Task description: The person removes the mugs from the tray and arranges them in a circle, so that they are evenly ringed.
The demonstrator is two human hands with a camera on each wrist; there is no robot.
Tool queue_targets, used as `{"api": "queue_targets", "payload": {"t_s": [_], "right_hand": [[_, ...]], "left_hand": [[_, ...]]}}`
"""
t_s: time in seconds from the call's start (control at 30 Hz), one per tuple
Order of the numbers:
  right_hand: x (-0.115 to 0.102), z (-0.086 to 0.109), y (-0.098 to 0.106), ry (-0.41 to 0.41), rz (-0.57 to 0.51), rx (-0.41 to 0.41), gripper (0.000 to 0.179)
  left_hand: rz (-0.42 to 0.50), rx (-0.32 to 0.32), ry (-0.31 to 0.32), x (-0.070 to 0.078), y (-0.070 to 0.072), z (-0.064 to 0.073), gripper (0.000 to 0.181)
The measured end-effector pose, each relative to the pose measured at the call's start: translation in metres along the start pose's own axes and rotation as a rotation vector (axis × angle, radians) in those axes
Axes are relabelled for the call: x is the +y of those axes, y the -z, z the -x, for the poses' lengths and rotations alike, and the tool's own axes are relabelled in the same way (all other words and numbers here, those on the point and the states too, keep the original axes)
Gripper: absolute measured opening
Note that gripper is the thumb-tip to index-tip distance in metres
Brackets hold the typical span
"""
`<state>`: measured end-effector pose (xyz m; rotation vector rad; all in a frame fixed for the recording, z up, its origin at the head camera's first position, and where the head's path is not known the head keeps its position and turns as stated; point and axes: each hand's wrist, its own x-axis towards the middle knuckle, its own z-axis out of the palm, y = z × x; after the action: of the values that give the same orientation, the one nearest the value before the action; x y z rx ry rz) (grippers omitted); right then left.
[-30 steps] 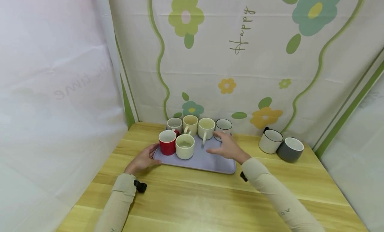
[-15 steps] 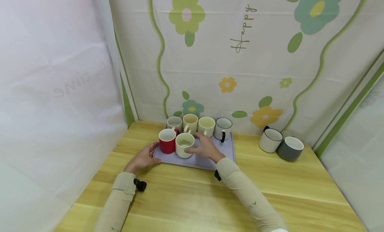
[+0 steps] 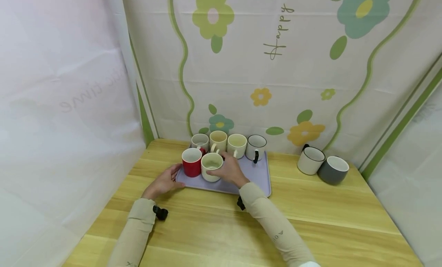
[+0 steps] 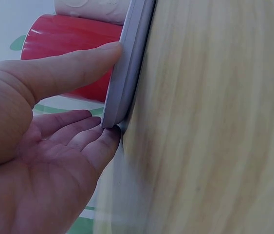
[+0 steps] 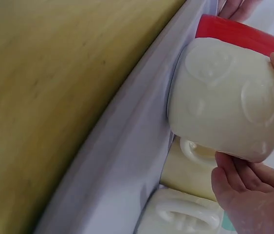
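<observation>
On the wooden table lies a lavender tray point(image 3: 253, 177) bearing several mugs. My left hand point(image 3: 164, 182) holds its near left corner; in the left wrist view the thumb point(image 4: 78, 68) lies at the rim and the fingertips touch the corner. My right hand point(image 3: 229, 169) grips a cream mug point(image 5: 224, 97) with raised patterns, thumb on one side and fingers on the other. That mug stands on the tray beside a red mug point(image 3: 191, 167). Behind are a whitish mug point(image 3: 200, 142), a pale yellow mug point(image 3: 221, 140), a cream mug point(image 3: 237, 144) and a black-rimmed white mug point(image 3: 256, 146).
Right of the tray, a black-rimmed white mug point(image 3: 310, 161) and a dark grey mug point(image 3: 333, 171) stand close together on the table point(image 3: 214, 228). A flower-printed cloth point(image 3: 235, 79) hangs behind, with white cloth on both sides.
My right hand has moved left from near the black-rimmed mug on the tray to the front cream mug, and its fingers have closed on it. My left hand stays at the tray corner.
</observation>
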<state>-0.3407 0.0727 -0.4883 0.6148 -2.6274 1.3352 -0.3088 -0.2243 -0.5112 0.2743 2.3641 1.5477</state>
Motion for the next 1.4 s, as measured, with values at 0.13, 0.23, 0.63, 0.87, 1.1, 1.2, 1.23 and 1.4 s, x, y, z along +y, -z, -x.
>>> {"api": "queue_targets", "payload": {"t_s": [0.13, 0.23, 0.63, 0.87, 1.1, 1.2, 1.23, 1.4], "right_hand": [[-0.003, 0.0, -0.001, 0.003, -0.001, 0.028, 0.065], [-0.004, 0.003, -0.001, -0.01, -0.006, 0.027, 0.062], [-0.02, 0.036, 0.028, -0.073, -0.13, -0.029, 0.072], [-0.019, 0.061, 0.058, -0.074, -0.094, -0.05, 0.069], [-0.013, 0.093, 0.1, -0.078, -0.063, -0.035, 0.073], [-0.007, 0.109, 0.119, -0.096, -0.029, -0.01, 0.075], [-0.004, 0.114, 0.126, -0.105, -0.017, -0.003, 0.076], [0.014, 0.142, 0.159, -0.17, 0.095, 0.042, 0.078]], "left_hand": [[0.005, 0.001, -0.002, -0.002, 0.002, 0.001, 0.095], [0.015, -0.003, -0.002, -0.003, 0.002, 0.001, 0.096], [0.021, -0.011, -0.02, -0.002, 0.001, 0.002, 0.095], [0.007, -0.002, -0.004, -0.003, 0.002, 0.001, 0.094], [0.009, -0.003, -0.003, -0.002, 0.002, 0.0, 0.094], [0.011, -0.005, -0.005, -0.002, 0.003, -0.001, 0.094], [0.01, -0.006, -0.006, -0.003, 0.003, -0.001, 0.094], [0.021, -0.008, -0.003, -0.004, 0.003, -0.001, 0.095]]}}
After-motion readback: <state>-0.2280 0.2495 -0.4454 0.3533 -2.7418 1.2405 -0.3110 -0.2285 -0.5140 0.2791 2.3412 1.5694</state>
